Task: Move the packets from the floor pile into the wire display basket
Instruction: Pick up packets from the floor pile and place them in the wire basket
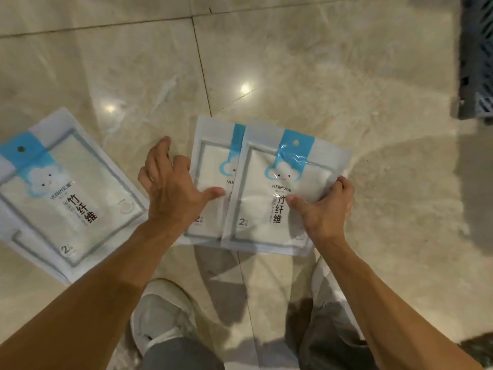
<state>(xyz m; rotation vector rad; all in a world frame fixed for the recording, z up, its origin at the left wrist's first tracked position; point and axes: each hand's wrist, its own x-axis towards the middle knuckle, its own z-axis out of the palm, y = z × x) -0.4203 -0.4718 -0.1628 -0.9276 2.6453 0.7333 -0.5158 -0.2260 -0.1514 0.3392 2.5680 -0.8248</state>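
Two white packets with blue cloud labels are held above the floor in front of me. My right hand (324, 206) grips the front packet (269, 193) by its right edge, thumb on its face. My left hand (173, 188) pinches the rear packet (210, 172), thumb on top, and the front packet overlaps it. A pile of the same packets (64, 193) lies on the floor at the left. The wire display basket (477, 57) shows only as a dark grid at the top right edge.
The floor is glossy beige marble tile (293, 62) with dark grout lines and light glare. My white shoes (162, 313) and grey trousers are at the bottom of the view, below the held packets.
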